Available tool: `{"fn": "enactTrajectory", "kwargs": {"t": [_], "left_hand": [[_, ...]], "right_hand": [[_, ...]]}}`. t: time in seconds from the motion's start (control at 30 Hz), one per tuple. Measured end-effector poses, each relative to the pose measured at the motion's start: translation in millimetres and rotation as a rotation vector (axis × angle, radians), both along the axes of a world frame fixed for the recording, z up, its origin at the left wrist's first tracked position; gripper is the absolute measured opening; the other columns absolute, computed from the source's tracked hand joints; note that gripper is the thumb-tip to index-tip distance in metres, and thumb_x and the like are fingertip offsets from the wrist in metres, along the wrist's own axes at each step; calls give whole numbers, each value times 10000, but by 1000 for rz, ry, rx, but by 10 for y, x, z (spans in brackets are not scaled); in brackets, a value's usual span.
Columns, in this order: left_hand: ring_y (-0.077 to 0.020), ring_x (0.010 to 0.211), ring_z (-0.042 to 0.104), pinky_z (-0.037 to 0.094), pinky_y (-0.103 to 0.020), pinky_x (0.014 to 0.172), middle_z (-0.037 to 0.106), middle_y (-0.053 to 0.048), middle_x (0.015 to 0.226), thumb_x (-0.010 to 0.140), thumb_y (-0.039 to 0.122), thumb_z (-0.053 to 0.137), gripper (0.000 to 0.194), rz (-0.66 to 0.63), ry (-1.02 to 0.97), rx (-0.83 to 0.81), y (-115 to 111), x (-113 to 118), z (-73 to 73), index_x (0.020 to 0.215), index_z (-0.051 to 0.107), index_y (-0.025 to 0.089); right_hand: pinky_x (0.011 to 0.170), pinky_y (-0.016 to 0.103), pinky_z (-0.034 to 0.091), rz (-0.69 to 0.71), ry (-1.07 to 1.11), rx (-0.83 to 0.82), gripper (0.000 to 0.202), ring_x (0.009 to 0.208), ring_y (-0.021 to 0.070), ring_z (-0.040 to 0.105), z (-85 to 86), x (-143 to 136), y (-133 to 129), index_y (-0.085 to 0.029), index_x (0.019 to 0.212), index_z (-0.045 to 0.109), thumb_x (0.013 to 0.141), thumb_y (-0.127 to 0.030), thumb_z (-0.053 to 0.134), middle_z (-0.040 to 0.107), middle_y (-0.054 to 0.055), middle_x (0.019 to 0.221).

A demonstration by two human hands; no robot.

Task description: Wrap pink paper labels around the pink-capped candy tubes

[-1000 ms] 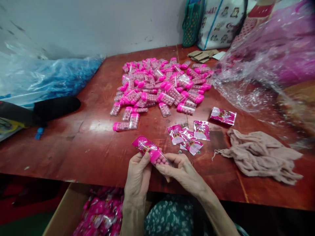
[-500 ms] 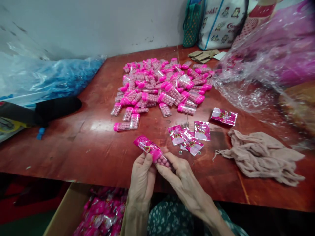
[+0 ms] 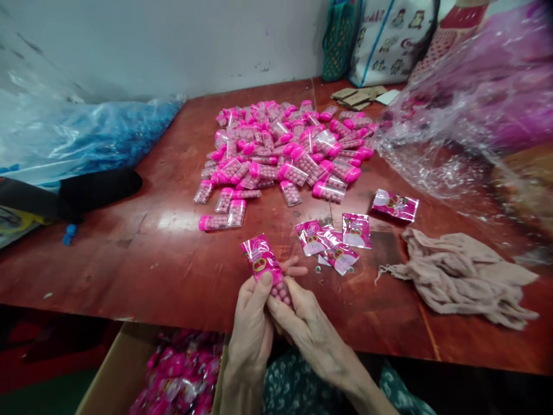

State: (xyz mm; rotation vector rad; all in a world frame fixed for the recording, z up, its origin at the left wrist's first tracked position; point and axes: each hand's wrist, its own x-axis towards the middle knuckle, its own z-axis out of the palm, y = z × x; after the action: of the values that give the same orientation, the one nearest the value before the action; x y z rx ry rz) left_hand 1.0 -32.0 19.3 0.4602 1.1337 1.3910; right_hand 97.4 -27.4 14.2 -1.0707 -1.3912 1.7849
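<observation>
Between my hands, over the table's front edge, is a clear candy container (image 3: 280,292) of pink balls, its upper end inside a shiny pink printed wrapper (image 3: 261,259). My left hand (image 3: 254,314) is closed on the wrapped part, thumb lying on the front. My right hand (image 3: 302,314) pinches the bare lower end between thumb and fingers. Some fingertips show behind the container. Just beyond to the right lie several flat pink wrappers (image 3: 339,253), beside a small stack of the same wrappers (image 3: 394,206).
A heap of pink-capped candy containers (image 3: 285,144) covers the table's middle. A crumpled beige cloth (image 3: 462,276) lies right. Plastic bags, one blue (image 3: 125,129) and one pink (image 3: 484,86), flank the heap. Below the edge, a cardboard box (image 3: 113,366) holds wrapped packs.
The container and its wrapper have turned more upright, and the wrapper's printed face now shows more toward me. My right hand has shifted slightly left and down. The heap is unchanged.
</observation>
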Motion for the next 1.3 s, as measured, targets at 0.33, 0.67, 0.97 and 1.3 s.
{"fn": "enactTrajectory", "kwargs": {"t": [0.33,0.67,0.97,1.3], "left_hand": [[-191,782,646,507,-273,721,712,-92,818,805,334,575,262,65,-58,-94,27,-158,-19,854,720,122],[-192,756,646,507,-294,725,710,-63,800,735,325,662,219,93,13,-134,-16,-96,11,845,713,142],[-94,531,595,479,-158,504,659,4,603,697,267,703,115,139,59,-161,-54,-90,6,726,694,157],[-107,501,584,495,-209,528,657,-5,605,717,298,681,156,156,26,-179,-55,-119,-31,732,680,142]], "right_hand": [[764,331,459,-147,-282,307,359,836,200,549,8,-59,33,-208,1078,512,754,-261,657,589,33,954],[972,461,369,-33,-511,820,677,1089,282,419,-71,6,86,-88,1346,312,770,-238,634,505,139,1201],[910,468,433,-44,-437,917,499,1010,287,469,-87,9,70,-31,1230,401,790,-209,559,546,162,1042],[927,487,430,-110,-340,844,648,1087,289,446,-231,-98,23,-141,1351,273,794,-200,598,532,131,1121]]}}
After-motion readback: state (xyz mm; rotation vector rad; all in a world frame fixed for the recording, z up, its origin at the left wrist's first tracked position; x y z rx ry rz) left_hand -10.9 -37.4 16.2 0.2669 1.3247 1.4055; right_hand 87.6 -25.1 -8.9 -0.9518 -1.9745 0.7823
